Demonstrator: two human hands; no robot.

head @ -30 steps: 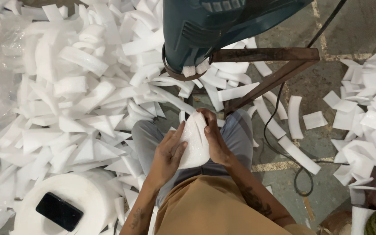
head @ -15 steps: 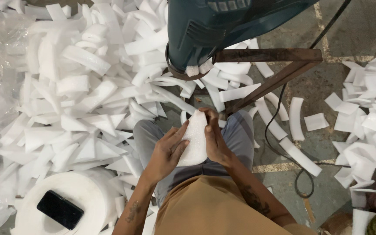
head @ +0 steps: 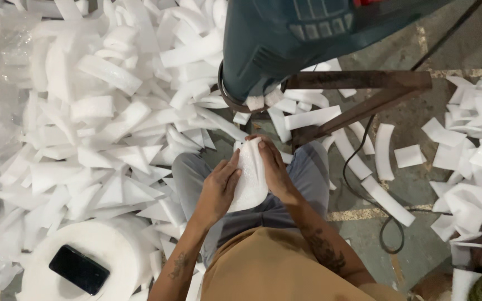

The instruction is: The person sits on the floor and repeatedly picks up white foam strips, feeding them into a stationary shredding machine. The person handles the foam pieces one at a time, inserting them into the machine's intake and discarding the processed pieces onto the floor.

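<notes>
One white foam piece (head: 250,175) sits clamped between two hands, left hand (head: 218,189) and right hand (head: 274,170).

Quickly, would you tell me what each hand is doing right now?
Left hand: closed on the white foam piece, gripping its left side.
Right hand: closed on the same piece, gripping its right side.

Both hands — left hand (head: 218,189), right hand (head: 274,170) — cupped together, fingers curled.
</notes>
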